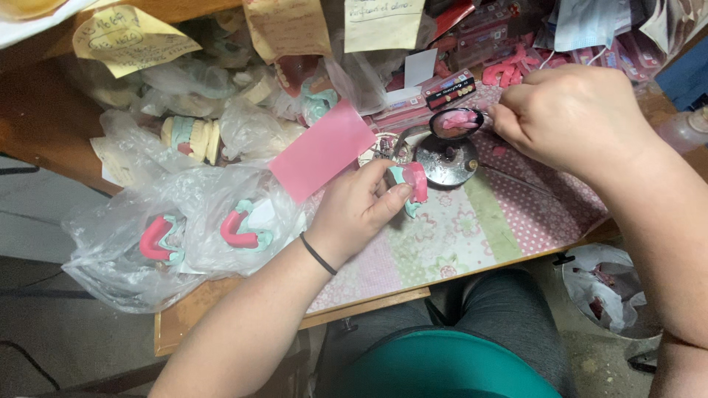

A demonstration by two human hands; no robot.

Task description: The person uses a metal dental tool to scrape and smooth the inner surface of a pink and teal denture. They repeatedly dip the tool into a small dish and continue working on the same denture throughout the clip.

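Cluttered with plastic bags (184, 228) and paper notes (125, 37), our workbench leaves only a flowered mat (472, 228) free. Our left hand (354, 210) grips a green dental cast (409, 188) with a pink wax rim, just over the mat's near edge. Our right hand (568, 114) pinches a spoon (457, 121) holding pink wax, above a small metal dish (446, 158). We judge it best to keep the cast steady and the spoon level.
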